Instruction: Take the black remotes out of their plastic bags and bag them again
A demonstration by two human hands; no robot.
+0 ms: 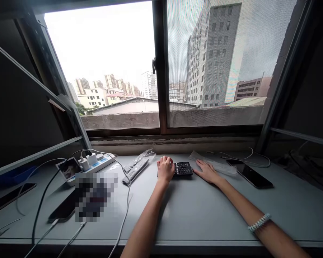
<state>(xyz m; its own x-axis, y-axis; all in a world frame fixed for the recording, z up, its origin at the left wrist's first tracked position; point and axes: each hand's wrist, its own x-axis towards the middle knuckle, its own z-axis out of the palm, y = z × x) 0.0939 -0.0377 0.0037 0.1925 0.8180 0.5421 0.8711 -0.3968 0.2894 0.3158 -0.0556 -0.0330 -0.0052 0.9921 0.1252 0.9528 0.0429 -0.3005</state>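
**Keypad under the left grip, right grip flat beside it**

The left grip [165, 168] lies curled over the left end of a black keypad [183, 168] on the grey surface [193, 211]. Whether it clamps the keypad or only rests on it cannot be told. The right grip [206, 171] is spread open, palm down, just beside the keypad's free end, and it holds nothing. A clear plastic bag [223, 166] lies just beyond that grip's fingers (its contents cannot be made out). Left of the left grip, a clear sleeve [136, 166] has a long dark device inside. Farther left, a power strip [98, 163] holds white plugs. A dark phone [249, 174] lies to the right of the right grip.
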